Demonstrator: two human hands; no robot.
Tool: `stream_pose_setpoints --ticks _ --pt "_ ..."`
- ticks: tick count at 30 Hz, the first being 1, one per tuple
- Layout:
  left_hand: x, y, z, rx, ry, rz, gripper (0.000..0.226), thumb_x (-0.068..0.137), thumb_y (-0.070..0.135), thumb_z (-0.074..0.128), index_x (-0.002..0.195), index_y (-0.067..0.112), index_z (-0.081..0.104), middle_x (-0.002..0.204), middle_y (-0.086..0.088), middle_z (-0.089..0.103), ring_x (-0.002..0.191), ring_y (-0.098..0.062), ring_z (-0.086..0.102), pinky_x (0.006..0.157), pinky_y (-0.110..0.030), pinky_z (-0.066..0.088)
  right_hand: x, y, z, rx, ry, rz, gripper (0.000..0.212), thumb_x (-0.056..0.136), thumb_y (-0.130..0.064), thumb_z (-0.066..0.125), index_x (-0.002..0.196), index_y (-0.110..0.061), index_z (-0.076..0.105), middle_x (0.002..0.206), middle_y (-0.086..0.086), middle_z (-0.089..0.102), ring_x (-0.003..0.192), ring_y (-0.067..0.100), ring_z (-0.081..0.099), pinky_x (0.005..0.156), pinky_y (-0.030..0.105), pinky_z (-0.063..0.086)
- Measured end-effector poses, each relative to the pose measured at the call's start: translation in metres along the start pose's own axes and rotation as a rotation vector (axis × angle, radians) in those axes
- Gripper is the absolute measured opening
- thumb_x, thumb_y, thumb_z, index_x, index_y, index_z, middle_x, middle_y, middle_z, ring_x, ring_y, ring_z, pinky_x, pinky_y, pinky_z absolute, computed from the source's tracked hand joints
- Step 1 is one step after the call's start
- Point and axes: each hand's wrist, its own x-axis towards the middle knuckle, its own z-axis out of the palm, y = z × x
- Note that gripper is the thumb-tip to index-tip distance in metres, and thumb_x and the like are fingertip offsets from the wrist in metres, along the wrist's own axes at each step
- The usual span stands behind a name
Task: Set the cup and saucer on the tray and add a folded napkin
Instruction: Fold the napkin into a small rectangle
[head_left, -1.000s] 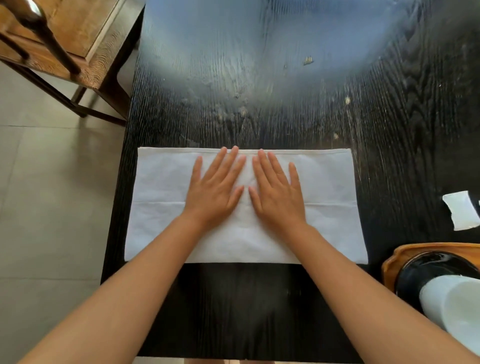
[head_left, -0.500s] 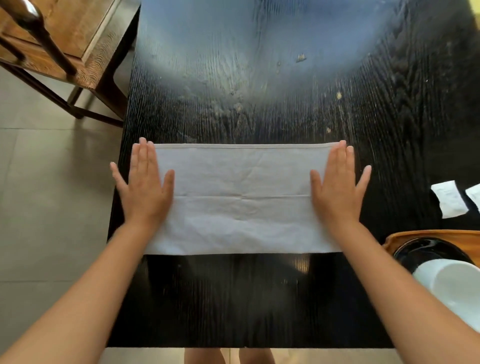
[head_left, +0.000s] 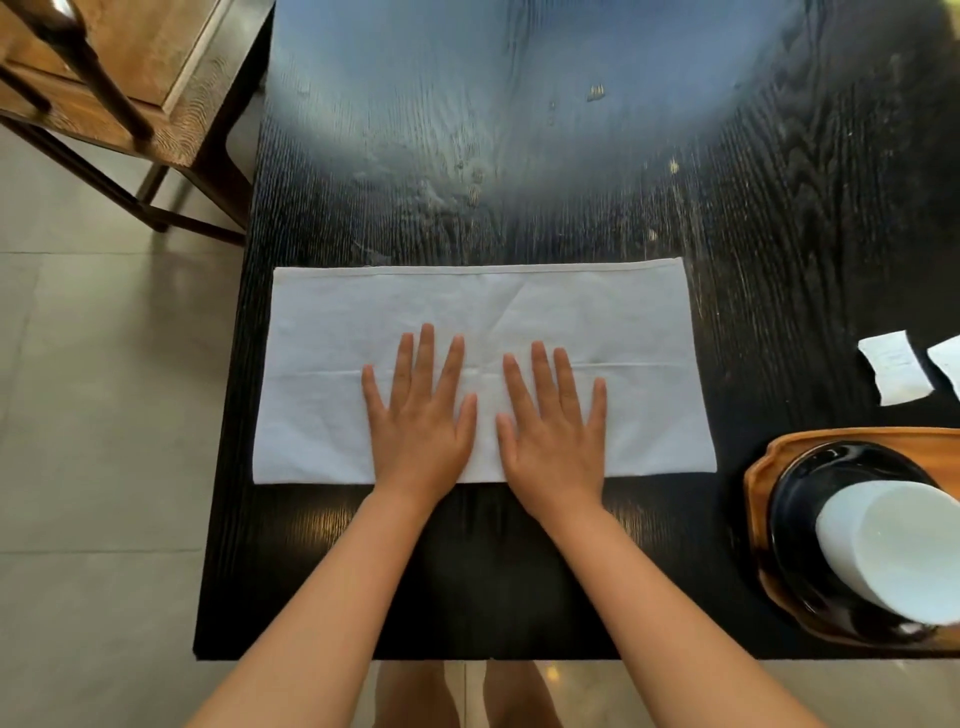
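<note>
A white cloth napkin (head_left: 623, 332) lies folded into a long rectangle on the black wooden table (head_left: 519, 156). My left hand (head_left: 421, 415) and my right hand (head_left: 553, 421) rest flat on its near middle, side by side, fingers spread, holding nothing. At the right edge a wooden tray (head_left: 756, 467) carries a black saucer (head_left: 810, 467) with a white cup (head_left: 893, 551) on it; the cup is partly cut off by the frame.
Two small white paper packets (head_left: 893, 366) lie on the table beyond the tray. A wooden chair (head_left: 156, 78) stands at the far left corner. The table's near edge runs just under my forearms, with tiled floor to the left.
Both hands moved from the napkin's two ends back to its middle, lower on the cloth than one second ago. The napkin stays flat in the same fold.
</note>
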Motion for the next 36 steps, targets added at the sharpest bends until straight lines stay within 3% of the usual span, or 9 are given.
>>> stream_pose_setpoints --ticks 5,8,16,22,28,33,36 --pt "-0.018 -0.058 -0.007 0.011 -0.02 -0.136 0.064 0.087 0.05 0.009 0.146 0.032 -0.007 0.157 0.003 -0.011 0.144 -0.014 -0.009 0.113 -0.048 -0.009 -0.01 0.062 -0.01 -0.058 -0.009 0.13 0.06 0.09 -0.043 0.012 0.146 -0.025 -0.002 0.157 0.001 0.0 0.144 0.018 0.0 0.112 0.049 -0.004" --pt "-0.027 -0.08 -0.012 0.016 -0.003 -0.2 0.066 0.087 0.051 0.009 0.147 0.027 -0.001 0.158 -0.003 -0.004 0.145 -0.018 -0.005 0.115 -0.05 -0.003 -0.017 0.085 -0.017 -0.101 -0.005 0.193 0.063 0.09 -0.043 0.012 0.147 -0.02 0.003 0.158 0.006 0.005 0.144 0.02 0.003 0.112 0.048 -0.003" --pt "-0.044 -0.084 -0.009 0.007 -0.016 -0.178 0.07 0.087 0.058 0.014 0.148 0.028 -0.003 0.158 -0.004 -0.005 0.145 -0.018 -0.008 0.113 -0.051 -0.005 -0.029 0.085 -0.017 -0.109 -0.043 0.201 0.064 0.09 -0.045 0.011 0.147 -0.019 -0.001 0.158 0.007 0.001 0.144 0.02 -0.003 0.114 0.049 0.002" --pt "-0.105 -0.086 -0.005 -0.002 -0.052 -0.149 0.07 0.089 0.06 0.011 0.149 0.024 0.005 0.158 -0.007 -0.001 0.145 -0.022 -0.002 0.114 -0.053 0.0 -0.1 0.078 -0.012 -0.086 -0.077 0.215 0.065 0.091 -0.044 0.018 0.149 -0.018 0.003 0.157 0.009 0.003 0.145 0.022 0.001 0.113 0.05 0.004" --pt "-0.133 -0.088 0.0 0.026 -0.08 -0.159 0.071 0.089 0.062 0.005 0.149 0.024 0.008 0.158 -0.007 0.004 0.145 -0.023 0.002 0.113 -0.054 0.003 -0.127 0.075 -0.012 -0.055 -0.103 0.227 0.065 0.093 -0.049 0.003 0.149 -0.016 0.008 0.157 0.01 0.008 0.144 0.023 0.005 0.114 0.046 0.0" --pt "-0.132 -0.065 -0.009 -0.076 0.011 -0.258 0.069 0.09 0.061 0.007 0.149 0.025 0.005 0.158 -0.007 0.001 0.145 -0.022 0.0 0.107 -0.063 -0.01 -0.137 0.075 -0.028 0.232 0.046 0.256 0.061 0.093 -0.041 0.03 0.147 -0.016 0.015 0.155 0.012 0.017 0.143 0.023 0.012 0.113 0.042 0.018" --pt "-0.132 -0.023 -0.014 -0.096 0.018 -0.113 0.065 0.093 0.056 0.011 0.149 0.024 0.005 0.158 -0.009 0.002 0.145 -0.027 0.001 0.108 -0.062 -0.012 -0.149 0.079 -0.043 0.286 0.136 0.316 0.056 0.092 -0.018 0.052 0.142 -0.009 0.03 0.145 0.018 0.035 0.131 0.029 0.032 0.1 0.04 0.034"
